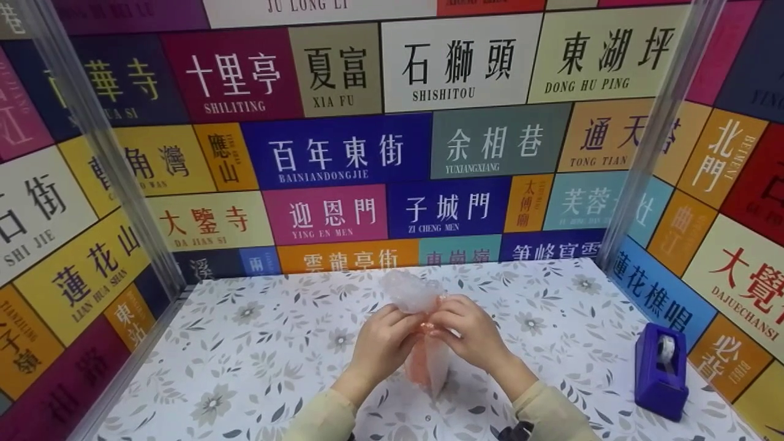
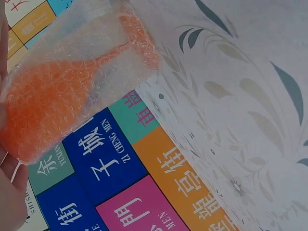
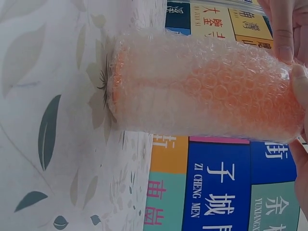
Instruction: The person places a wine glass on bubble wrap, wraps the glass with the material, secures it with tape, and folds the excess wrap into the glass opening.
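An orange stemmed goblet (image 2: pixel 53 91) stands upright on the table, wrapped in clear bubble wrap (image 3: pixel 163 53). Its foot (image 3: pixel 117 79) and stem show through the wrap. Loose bubble wrap bunches above the rim in the head view. My left hand (image 1: pixel 383 340) pinches the gathered wrap on the left side of the top. From the right side, my right hand (image 1: pixel 471 331) pinches the same wrap, its fingers close to the left hand's. The fingers partly hide the goblet's rim.
A purple tape dispenser (image 1: pixel 661 370) with a roll of clear tape sits near the table's right edge. White cloth (image 1: pixel 257 355) with a leaf and flower print covers the table. Printed panels (image 1: pixel 337 150) stand behind and at both sides.
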{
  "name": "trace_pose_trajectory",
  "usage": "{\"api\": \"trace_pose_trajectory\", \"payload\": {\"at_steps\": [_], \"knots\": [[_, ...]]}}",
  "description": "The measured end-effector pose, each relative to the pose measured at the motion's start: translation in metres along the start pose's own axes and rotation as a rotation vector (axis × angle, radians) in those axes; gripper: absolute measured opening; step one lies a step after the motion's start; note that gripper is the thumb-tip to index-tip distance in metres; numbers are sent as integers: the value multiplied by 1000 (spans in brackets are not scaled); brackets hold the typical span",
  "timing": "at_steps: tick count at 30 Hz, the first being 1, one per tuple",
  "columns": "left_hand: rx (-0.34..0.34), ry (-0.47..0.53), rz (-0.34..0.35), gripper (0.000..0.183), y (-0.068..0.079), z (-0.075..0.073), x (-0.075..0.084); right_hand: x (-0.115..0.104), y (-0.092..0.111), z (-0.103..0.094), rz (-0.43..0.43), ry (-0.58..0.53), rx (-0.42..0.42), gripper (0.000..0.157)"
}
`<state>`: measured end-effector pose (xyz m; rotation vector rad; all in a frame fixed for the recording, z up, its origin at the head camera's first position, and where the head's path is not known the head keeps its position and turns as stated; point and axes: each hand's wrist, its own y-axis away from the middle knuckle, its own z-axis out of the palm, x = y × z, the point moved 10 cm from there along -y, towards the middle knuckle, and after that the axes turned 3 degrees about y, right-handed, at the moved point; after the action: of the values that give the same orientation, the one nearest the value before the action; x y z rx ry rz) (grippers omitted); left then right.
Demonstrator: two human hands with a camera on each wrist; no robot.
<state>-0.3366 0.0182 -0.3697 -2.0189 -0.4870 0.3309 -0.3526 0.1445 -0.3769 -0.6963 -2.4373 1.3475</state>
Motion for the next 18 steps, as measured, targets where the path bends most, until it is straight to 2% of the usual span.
{"api": "trace_pose_trajectory", "payload": {"at_steps": [8, 12, 15, 18], "knots": [[3, -2, -6, 15, -1, 0, 0, -3, 4, -3, 4, -40, 49, 20], [2, -13, 2, 13, -2, 0, 0, 0, 5, -10, 41, -78, 100, 28], [4, -16, 12, 13, -2, 0, 0, 5, 4, -13, 94, -50, 109, 44], [8, -15, 19, 12, -2, -1, 1, 12, 2, -12, 152, -10, 56, 67]]}}
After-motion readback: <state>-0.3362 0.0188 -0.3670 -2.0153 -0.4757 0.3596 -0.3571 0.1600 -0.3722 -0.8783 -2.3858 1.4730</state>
